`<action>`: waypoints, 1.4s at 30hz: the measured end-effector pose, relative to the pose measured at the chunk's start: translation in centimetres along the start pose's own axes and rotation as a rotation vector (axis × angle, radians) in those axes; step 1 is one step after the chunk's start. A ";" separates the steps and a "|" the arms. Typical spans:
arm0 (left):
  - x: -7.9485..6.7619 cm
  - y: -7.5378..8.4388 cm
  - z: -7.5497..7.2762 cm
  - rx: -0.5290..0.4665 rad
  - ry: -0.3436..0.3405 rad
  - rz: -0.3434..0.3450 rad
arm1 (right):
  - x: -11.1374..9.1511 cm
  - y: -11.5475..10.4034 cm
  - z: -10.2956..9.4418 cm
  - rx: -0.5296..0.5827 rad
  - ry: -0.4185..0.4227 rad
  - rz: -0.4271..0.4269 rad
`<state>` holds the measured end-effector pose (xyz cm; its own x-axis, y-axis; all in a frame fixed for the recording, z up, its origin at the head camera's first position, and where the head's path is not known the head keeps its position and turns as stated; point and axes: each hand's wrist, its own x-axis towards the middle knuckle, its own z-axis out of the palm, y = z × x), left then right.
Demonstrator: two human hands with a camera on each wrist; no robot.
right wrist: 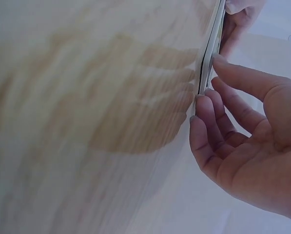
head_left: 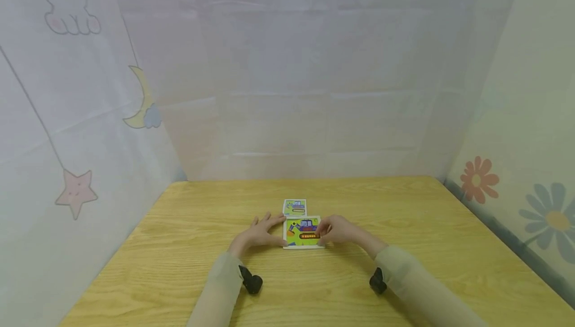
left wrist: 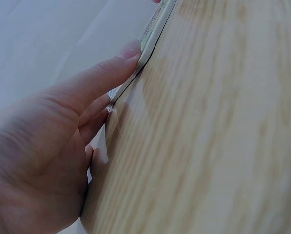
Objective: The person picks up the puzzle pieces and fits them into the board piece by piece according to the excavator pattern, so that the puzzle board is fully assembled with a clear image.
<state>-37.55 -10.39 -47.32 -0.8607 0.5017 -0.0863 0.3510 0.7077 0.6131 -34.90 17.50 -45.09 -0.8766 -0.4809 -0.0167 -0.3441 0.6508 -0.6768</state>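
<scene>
A white-framed picture board (head_left: 302, 247), like a jigsaw puzzle, lies on the table with a blue excavator on a lime-green ground. My left hand (head_left: 259, 233) rests at its left side, fingers spread and fairly straight. The left thumb (left wrist: 131, 50) touches the board's near edge, seen almost edge-on in the left wrist view. At the right side is my right hand (head_left: 340, 230), with bent fingers and thumb tip close together over the picture's edge. I cannot tell if a piece is between them. Its lower fingertips (right wrist: 198, 122) sit beside the board at table level.
Just beyond the board lies a smaller card (head_left: 294, 207) with a matching excavator picture. Both rest on a wood-grain table (head_left: 179, 247). Pale printed cloth (head_left: 314, 92) hangs behind the table's far edge and along both sides. A dark wrist camera (head_left: 252, 281) sits under the left sleeve.
</scene>
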 end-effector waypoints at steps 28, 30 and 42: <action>-0.4 0.6 0.4 0.049 -0.016 0.057 | -0.6 0.5 0.0 -0.007 -0.024 0.017; -0.4 0.6 0.4 0.054 -0.018 0.061 | -0.8 0.6 -0.2 -0.009 -0.029 0.012; -0.6 0.5 0.3 0.090 -0.018 0.089 | -1.7 0.3 -0.6 0.027 -0.113 -0.018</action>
<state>-36.72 -10.16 -47.17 -0.8180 0.5731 -0.0492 0.4583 0.7011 0.5463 -33.65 18.85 -44.80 -0.8263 -0.5567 -0.0858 -0.3495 0.6262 -0.6970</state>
